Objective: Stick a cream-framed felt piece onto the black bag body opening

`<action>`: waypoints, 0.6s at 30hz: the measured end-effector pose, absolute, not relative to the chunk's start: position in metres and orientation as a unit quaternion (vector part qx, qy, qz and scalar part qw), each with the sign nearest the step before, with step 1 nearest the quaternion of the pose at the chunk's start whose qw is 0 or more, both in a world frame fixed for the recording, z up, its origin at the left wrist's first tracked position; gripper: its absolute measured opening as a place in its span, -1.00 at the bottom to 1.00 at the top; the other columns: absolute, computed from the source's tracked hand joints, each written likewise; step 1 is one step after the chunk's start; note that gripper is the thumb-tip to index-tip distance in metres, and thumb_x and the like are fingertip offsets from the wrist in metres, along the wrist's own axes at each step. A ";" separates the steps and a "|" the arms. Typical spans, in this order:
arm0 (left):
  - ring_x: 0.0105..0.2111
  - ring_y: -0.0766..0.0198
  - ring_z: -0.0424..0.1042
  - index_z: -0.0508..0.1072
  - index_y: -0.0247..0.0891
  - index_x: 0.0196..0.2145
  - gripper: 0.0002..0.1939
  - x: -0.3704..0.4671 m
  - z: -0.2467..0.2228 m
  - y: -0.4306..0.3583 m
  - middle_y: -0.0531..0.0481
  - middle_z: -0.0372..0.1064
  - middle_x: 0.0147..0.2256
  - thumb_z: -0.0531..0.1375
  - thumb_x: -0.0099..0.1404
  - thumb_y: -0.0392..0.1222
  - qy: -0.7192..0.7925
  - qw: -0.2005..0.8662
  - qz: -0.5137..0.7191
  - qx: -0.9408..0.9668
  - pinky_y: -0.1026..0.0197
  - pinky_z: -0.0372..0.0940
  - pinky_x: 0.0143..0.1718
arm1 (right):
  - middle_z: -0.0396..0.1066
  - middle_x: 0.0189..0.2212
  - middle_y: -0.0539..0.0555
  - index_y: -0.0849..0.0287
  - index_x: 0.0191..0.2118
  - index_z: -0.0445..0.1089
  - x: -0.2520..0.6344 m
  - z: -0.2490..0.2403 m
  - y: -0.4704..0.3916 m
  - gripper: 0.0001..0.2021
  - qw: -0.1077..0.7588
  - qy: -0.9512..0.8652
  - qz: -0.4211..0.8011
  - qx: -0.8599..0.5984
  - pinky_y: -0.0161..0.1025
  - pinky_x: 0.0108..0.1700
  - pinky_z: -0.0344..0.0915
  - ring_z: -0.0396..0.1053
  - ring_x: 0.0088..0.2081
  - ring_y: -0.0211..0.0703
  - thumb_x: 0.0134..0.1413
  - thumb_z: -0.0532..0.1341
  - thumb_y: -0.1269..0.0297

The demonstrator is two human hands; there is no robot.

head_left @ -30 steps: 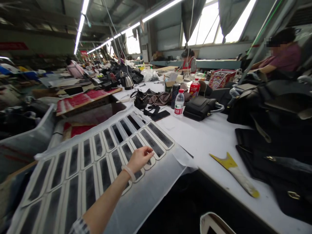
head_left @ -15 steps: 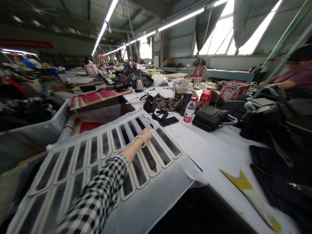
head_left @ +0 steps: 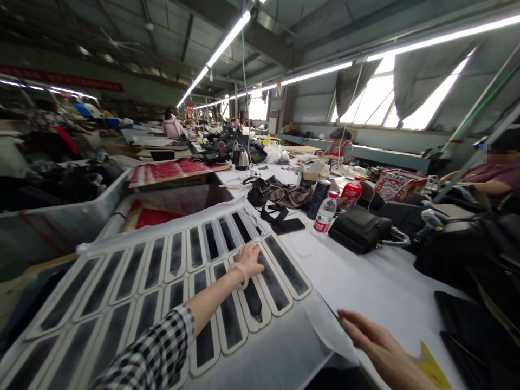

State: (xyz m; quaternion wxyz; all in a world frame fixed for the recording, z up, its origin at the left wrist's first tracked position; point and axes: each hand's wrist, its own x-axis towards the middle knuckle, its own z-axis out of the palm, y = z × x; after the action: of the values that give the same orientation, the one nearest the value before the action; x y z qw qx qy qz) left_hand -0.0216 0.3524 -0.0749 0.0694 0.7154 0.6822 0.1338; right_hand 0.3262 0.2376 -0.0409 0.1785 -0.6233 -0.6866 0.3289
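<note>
Several dark rectangular strips in off-white rounded borders [head_left: 284, 265] lie in two rows on a translucent sheet [head_left: 280, 346]. Three dark strips [head_left: 211, 241] at the far right of the upper row have no off-white border. My left hand [head_left: 248, 261], in a checked sleeve with a pale band at the wrist, rests over the upper ends of the lower row's right-hand strips. Its fingers are bent but apart, with nothing visible in them. At lower right my right hand [head_left: 376, 344] reaches in beside the sheet's right edge, fingers stretched out and holding nothing visible.
A water bottle [head_left: 325, 214], a red can [head_left: 351, 190] and a black handbag [head_left: 359, 228] stand on the white table [head_left: 320, 271]. A yellow tool [head_left: 433, 368] lies partly behind my right hand. Left is a bin [head_left: 81, 206] of black goods. Other people sit farther back.
My left hand has drawn back slightly toward me from the upper end of the strips. My right hand has come into view at lower right. The camera view has shifted.
</note>
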 end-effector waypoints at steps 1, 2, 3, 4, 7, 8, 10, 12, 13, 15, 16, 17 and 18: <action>0.07 0.03 0.33 0.45 -0.30 -0.09 -0.69 -0.019 -0.075 0.346 -0.11 0.38 -0.01 0.27 0.32 -0.03 0.674 0.070 0.130 0.724 -0.19 0.18 0.16 | 0.41 0.08 0.12 0.18 0.14 0.38 0.305 -0.040 0.264 -0.59 0.168 -0.697 0.322 -0.619 -0.25 0.07 0.36 0.40 0.04 -0.10 0.32 0.04 0.11; 0.07 0.02 0.33 0.46 -0.30 -0.10 -0.68 -0.017 -0.075 0.340 -0.11 0.39 -0.02 0.27 0.31 -0.02 0.667 0.071 0.127 0.731 -0.20 0.15 0.18 | 0.33 0.16 0.18 0.25 0.19 0.31 0.284 -0.039 0.289 -0.59 0.166 -0.704 0.306 -0.619 -0.24 0.15 0.29 0.35 0.10 -0.11 0.34 0.03 0.18; 0.07 0.02 0.32 0.46 -0.30 -0.10 -0.67 -0.015 -0.075 0.335 -0.11 0.40 -0.02 0.28 0.30 -0.02 0.661 0.072 0.124 0.736 -0.22 0.11 0.21 | 0.28 0.19 0.24 0.31 0.19 0.28 0.263 -0.039 0.312 -0.60 0.162 -0.709 0.288 -0.624 -0.19 0.21 0.21 0.32 0.13 -0.10 0.36 0.04 0.24; 0.08 0.01 0.32 0.46 -0.29 -0.09 -0.66 -0.013 -0.076 0.331 -0.11 0.40 -0.02 0.29 0.29 -0.01 0.657 0.074 0.121 0.741 -0.24 0.07 0.23 | 0.28 0.18 0.25 0.33 0.17 0.29 0.243 -0.040 0.331 -0.63 0.155 -0.711 0.274 -0.628 -0.13 0.23 0.20 0.32 0.12 -0.08 0.36 0.07 0.27; 0.09 0.00 0.31 0.45 -0.28 -0.07 -0.63 -0.010 -0.079 0.324 -0.11 0.40 -0.02 0.31 0.26 -0.01 0.645 0.079 0.117 0.751 -0.28 -0.04 0.27 | 0.42 -0.02 0.16 0.26 -0.03 0.41 0.203 -0.046 0.364 -0.76 0.126 -0.704 0.236 -0.658 0.02 0.12 0.30 0.39 0.00 -0.05 0.35 0.16 0.21; 0.09 0.00 0.31 0.45 -0.28 -0.07 -0.63 -0.010 -0.080 0.323 -0.11 0.41 -0.02 0.31 0.25 -0.01 0.641 0.082 0.118 0.754 -0.28 -0.06 0.28 | 0.43 -0.06 0.14 0.24 -0.10 0.42 0.195 -0.047 0.368 -0.78 0.119 -0.699 0.218 -0.671 0.04 0.09 0.32 0.39 -0.02 -0.04 0.34 0.17 0.18; 0.10 0.00 0.30 0.45 -0.28 -0.07 -0.64 -0.010 -0.083 0.322 -0.10 0.40 -0.02 0.30 0.25 -0.04 0.635 0.086 0.121 0.758 -0.28 -0.10 0.29 | 0.40 -0.05 0.15 0.24 -0.15 0.42 0.187 -0.050 0.369 -0.77 0.112 -0.692 0.180 -0.690 0.07 0.10 0.30 0.36 0.01 -0.01 0.34 0.18 0.16; 0.10 0.00 0.30 0.45 -0.27 -0.06 -0.65 -0.010 -0.085 0.322 -0.11 0.40 -0.02 0.29 0.24 -0.06 0.631 0.090 0.126 0.760 -0.28 -0.14 0.31 | 0.39 -0.06 0.15 0.25 -0.12 0.40 0.183 -0.050 0.368 -0.76 0.108 -0.695 0.164 -0.692 0.05 0.08 0.31 0.36 0.00 -0.01 0.34 0.17 0.15; 0.10 0.00 0.30 0.45 -0.27 -0.06 -0.64 -0.010 -0.085 0.322 -0.11 0.39 -0.02 0.29 0.23 -0.08 0.630 0.092 0.127 0.761 -0.28 -0.15 0.31 | 0.41 -0.10 0.14 0.25 -0.10 0.39 0.182 -0.049 0.368 -0.75 0.104 -0.698 0.167 -0.688 0.02 0.04 0.33 0.38 -0.04 -0.03 0.34 0.17 0.14; 0.09 0.00 0.32 0.44 -0.28 -0.04 -0.63 -0.011 -0.085 0.323 -0.12 0.39 -0.02 0.29 0.22 -0.10 0.626 0.095 0.128 0.763 -0.28 -0.16 0.31 | 0.43 -0.19 0.11 0.25 -0.12 0.39 0.180 -0.048 0.369 -0.73 0.096 -0.704 0.184 -0.679 -0.04 -0.04 0.37 0.42 -0.14 -0.08 0.33 0.18 0.11; 0.07 0.01 0.33 0.44 -0.28 -0.04 -0.62 -0.011 -0.085 0.323 -0.13 0.40 -0.03 0.29 0.21 -0.12 0.624 0.097 0.127 0.765 -0.28 -0.16 0.31 | 0.43 -0.22 0.09 0.25 -0.16 0.40 0.179 -0.048 0.370 -0.74 0.094 -0.706 0.191 -0.675 -0.06 -0.06 0.38 0.42 -0.17 -0.10 0.33 0.18 0.11; 0.06 0.01 0.34 0.44 -0.28 -0.03 -0.62 -0.011 -0.085 0.323 -0.13 0.40 -0.03 0.29 0.21 -0.13 0.621 0.098 0.126 0.767 -0.27 -0.14 0.31 | 0.44 -0.25 0.08 0.24 -0.20 0.41 0.179 -0.047 0.370 -0.74 0.096 -0.708 0.195 -0.672 -0.07 -0.06 0.37 0.42 -0.19 -0.11 0.33 0.18 0.12; 0.05 0.02 0.36 0.44 -0.28 -0.03 -0.62 -0.011 -0.085 0.323 -0.14 0.40 -0.03 0.29 0.21 -0.14 0.618 0.099 0.124 0.770 -0.26 -0.13 0.31 | 0.43 -0.27 0.07 0.23 -0.25 0.41 0.178 -0.047 0.370 -0.75 0.102 -0.710 0.196 -0.669 -0.08 -0.07 0.37 0.41 -0.20 -0.12 0.33 0.18 0.13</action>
State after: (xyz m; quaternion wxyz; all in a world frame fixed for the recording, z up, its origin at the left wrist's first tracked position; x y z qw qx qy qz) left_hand -0.0107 0.3230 -0.0846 0.0993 0.7698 0.6183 0.1235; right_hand 0.1785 0.3703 -0.0466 0.1017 -0.6689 -0.7097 0.1964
